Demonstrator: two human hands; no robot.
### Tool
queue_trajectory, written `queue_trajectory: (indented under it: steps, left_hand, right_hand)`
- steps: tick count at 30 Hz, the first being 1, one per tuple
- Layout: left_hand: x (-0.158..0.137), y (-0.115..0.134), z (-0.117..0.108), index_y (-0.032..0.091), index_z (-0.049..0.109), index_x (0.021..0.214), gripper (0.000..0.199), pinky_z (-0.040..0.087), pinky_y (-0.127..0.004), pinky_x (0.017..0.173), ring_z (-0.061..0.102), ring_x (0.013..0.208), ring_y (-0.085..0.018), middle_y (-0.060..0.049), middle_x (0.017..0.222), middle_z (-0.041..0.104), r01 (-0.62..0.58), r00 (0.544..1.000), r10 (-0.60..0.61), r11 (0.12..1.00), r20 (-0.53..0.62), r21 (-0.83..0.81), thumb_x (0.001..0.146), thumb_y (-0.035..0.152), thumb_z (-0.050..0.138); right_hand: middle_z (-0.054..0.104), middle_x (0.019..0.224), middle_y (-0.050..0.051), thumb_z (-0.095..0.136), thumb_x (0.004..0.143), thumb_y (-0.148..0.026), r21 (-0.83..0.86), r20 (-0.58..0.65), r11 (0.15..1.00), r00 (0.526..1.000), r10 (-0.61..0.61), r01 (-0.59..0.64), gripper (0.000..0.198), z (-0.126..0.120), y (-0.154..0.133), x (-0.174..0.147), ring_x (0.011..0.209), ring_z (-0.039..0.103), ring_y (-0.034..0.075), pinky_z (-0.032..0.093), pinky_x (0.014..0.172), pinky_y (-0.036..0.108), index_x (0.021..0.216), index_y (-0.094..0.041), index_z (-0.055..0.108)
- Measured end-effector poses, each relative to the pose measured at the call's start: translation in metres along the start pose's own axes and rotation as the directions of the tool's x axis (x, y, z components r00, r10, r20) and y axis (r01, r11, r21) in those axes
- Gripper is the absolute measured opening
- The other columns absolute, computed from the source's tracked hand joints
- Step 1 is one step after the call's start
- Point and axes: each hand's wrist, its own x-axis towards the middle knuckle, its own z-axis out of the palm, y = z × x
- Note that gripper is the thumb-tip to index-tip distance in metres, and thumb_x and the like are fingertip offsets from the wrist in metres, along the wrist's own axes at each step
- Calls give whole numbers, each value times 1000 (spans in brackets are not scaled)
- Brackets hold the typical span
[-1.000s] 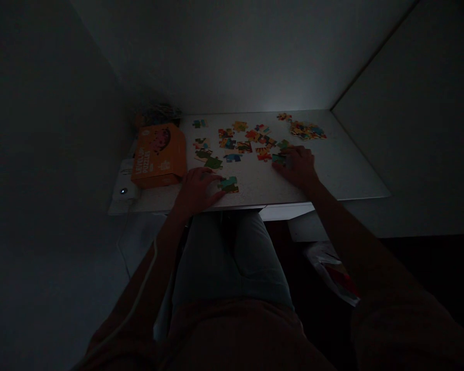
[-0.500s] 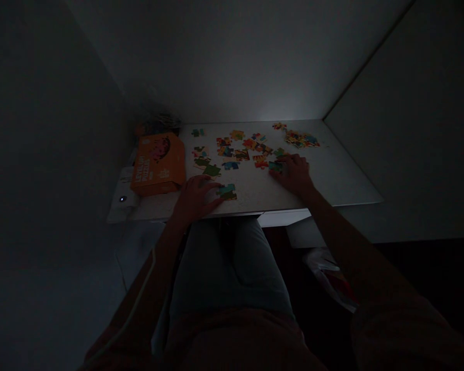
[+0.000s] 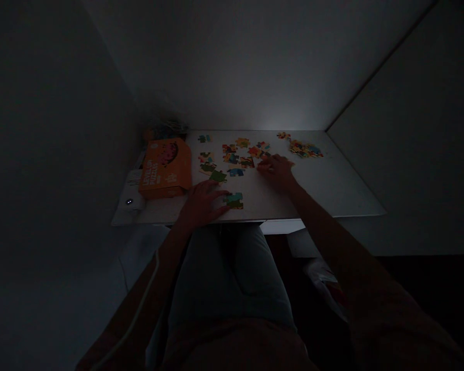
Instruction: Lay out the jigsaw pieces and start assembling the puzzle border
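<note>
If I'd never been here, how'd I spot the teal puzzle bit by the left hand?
On the white table, find the left hand. The teal-and-green puzzle bit lies beside it, nearer the table's front edge than other visible bits.

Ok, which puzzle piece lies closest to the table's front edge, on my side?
The teal-and-green piece by the fingertips of your left hand; every other visible piece lies farther back on the table.

Around my worktop, in the dim
At its left end I see a white block and, by the back wall, clutter; a plastic bag lies below, to my right.
</note>
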Motion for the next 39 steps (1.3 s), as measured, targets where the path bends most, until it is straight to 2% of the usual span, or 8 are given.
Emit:
queue_trajectory:
  steps: [5, 10, 17, 21, 24, 28, 34, 39]
  left_hand:
    - [-2, -1, 1, 40, 78, 147, 47, 51, -59, 131, 59, 157, -35, -11, 164, 65, -27, 999, 26, 999, -28, -31, 104, 59, 82]
    - [-2, -3, 3, 39, 79, 145, 48, 50, -60, 131, 61, 155, -36, -11, 162, 67, -49, 998, 46, 996, -42, -78, 102, 59, 85]
    - [-1, -2, 1, 39, 81, 143, 48, 50, -61, 130, 61, 155, -37, -12, 161, 68, -47, 998, 43, 995, -45, -93, 100, 58, 88]
    - [-2, -2, 0, 41, 81, 142, 48, 48, -60, 132, 59, 156, -35, -9, 163, 68, -56, 998, 52, 994, -36, -98, 99, 61, 87]
    - [-2, -3, -1, 41, 81, 142, 47, 48, -61, 131, 60, 155, -35, -9, 161, 68, -61, 998, 59, 993, -24, -105, 99, 60, 87]
    - [1, -5, 1, 39, 82, 140, 47, 49, -62, 130, 62, 153, -36, -11, 159, 69, -91, 996, 88, 989, -33, -114, 97, 58, 90]
    - [2, -6, 3, 39, 83, 140, 48, 49, -62, 128, 61, 153, -38, -12, 156, 70, -95, 995, 93, 991, -19, -92, 97, 59, 89]
    - [3, -6, 3, 35, 81, 140, 53, 48, -62, 129, 62, 152, -38, -12, 156, 71, -74, 997, 72, 993, -25, -96, 94, 61, 91]
  right_hand:
    - [73, 147, 22, 70, 108, -53, -9, 78, 1000, 997, -2, 3, 43, 40, -55, 57, 140, 65, 44, 48, 122, 62, 135, -22, 84]
    - [73, 146, 21, 82, 100, -49, 44, 75, 999, 997, 20, -24, 39, 57, -69, 76, 144, 63, 45, 43, 127, 66, 127, -22, 86]
    - [81, 111, 13, 88, 86, -51, 390, 88, 915, 994, 70, -100, 40, 59, -55, 85, 103, 76, 34, 63, 104, 57, 113, -24, 74]
    - [77, 110, 6, 86, 84, -52, 696, 62, 716, 998, 13, -52, 56, 51, -53, 60, 90, 77, 26, 69, 89, 48, 131, -29, 66]
    - [75, 111, 4, 86, 86, -52, 769, 31, 639, 1000, 1, -25, 66, 39, -53, 22, 92, 78, 25, 70, 94, 48, 146, -35, 65]
    - [79, 127, 8, 79, 95, -57, 747, 66, 662, 998, 20, -63, 57, 21, -55, -27, 95, 78, 25, 69, 94, 48, 147, -36, 70]
    - [81, 104, 7, 84, 94, -66, 649, 25, 761, 1000, -10, -8, 50, 5, -48, -62, 96, 76, 27, 63, 94, 47, 127, -29, 79]
    - [79, 99, 5, 88, 88, -74, 661, 22, 749, 999, 26, -34, 57, 7, -41, -73, 93, 74, 26, 60, 91, 46, 122, -30, 77]
